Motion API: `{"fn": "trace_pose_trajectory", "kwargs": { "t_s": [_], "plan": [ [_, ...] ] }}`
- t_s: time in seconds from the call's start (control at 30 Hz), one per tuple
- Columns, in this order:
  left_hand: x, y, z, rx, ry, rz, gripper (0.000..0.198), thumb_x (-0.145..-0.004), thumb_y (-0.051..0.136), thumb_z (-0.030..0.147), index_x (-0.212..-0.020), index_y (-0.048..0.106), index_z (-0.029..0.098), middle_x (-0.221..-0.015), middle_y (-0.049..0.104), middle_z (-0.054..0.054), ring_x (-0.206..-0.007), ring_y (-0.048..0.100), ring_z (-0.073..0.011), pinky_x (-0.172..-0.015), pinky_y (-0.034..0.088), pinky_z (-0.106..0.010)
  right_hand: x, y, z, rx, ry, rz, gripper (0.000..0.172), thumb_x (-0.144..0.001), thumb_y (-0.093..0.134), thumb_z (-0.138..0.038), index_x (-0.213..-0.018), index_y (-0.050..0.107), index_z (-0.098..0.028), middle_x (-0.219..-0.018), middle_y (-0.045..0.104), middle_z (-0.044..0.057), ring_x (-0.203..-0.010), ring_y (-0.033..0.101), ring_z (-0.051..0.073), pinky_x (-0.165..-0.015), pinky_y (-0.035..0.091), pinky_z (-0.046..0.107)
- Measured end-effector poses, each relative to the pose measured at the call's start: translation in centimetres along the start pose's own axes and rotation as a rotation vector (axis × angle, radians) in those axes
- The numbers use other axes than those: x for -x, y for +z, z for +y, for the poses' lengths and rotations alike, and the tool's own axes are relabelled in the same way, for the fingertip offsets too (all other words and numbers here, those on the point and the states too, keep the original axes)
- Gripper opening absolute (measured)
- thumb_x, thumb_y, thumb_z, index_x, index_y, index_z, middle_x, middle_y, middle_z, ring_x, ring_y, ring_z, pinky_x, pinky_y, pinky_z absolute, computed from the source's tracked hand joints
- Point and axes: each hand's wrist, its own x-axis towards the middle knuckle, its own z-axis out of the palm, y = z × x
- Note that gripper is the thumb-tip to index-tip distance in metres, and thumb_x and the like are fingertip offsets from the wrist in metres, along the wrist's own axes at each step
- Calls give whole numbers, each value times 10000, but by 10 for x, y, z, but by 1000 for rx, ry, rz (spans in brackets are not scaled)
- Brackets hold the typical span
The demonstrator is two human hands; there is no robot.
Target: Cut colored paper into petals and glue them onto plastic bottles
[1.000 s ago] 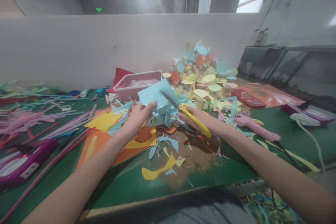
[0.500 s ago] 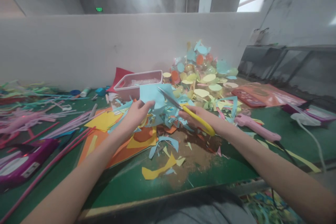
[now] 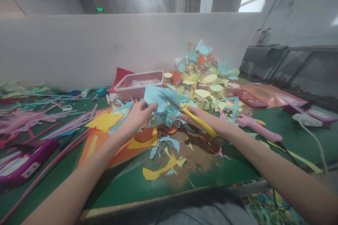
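Note:
Between the thumb and fingers of my left hand [image 3: 142, 112] is a sheet of light blue paper [image 3: 153, 95], raised above the scraps. My right hand [image 3: 196, 119] grips scissors with yellow handles [image 3: 199, 121]. Their metal blades point up and left, lying across the right part of the blue sheet; whether they are parted is hard to make out. Under both hands lies a heap of blue paper offcuts [image 3: 169, 121]. Orange sheets [image 3: 118, 153] with yellow paper [image 3: 104, 121] on them lie below my left forearm.
Behind the hands stands a pink bin [image 3: 129, 93]. Paper discs and clear balls pile up [image 3: 200, 65] by the white partition. A pink glue gun [image 3: 260, 129] with a cord lies right, a purple device [image 3: 29, 161] left. Yellow scraps [image 3: 161, 170] lie near the table edge.
The blue sheet has tilted and turned slightly, shifting a little right with my left hand. The scissors stay against it, in nearly the same place.

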Motion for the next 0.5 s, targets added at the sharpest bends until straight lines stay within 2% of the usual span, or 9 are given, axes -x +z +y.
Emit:
{"fn": "trace_pose_trajectory", "kwargs": {
  "t_s": [0.13, 0.33, 0.5],
  "plan": [
    [1, -1, 3, 28, 47, 5, 336, -772, 497, 536, -692, 510, 210, -647, 479, 20, -638, 440, -160, -601, 367, -283, -1, 0, -1, -70, 12, -5, 566, -810, 515, -785, -767, 409, -231, -674, 379, -55, -592, 343, 117, -554, 297, 272],
    [2, 3, 1, 84, 14, 21, 331, -796, 485, 534, -708, 489, 215, -675, 488, 19, -674, 468, -169, -642, 372, -293, -1, 0, -4, -109, 42, -9, 583, -785, 517, -808, -765, 420, -234, -630, 352, -68, -550, 328, 107, -517, 268, 265],
    [3, 9, -1, 172, -68, 39, 337, -805, 498, 539, -827, 554, 208, -831, 606, -10, -781, 573, -206, -681, 406, -307, -1, 1, -1, -68, 14, 3, 538, -813, 548, -748, -765, 419, -229, -650, 394, -56, -568, 354, 112, -528, 288, 269]
  ]
}}
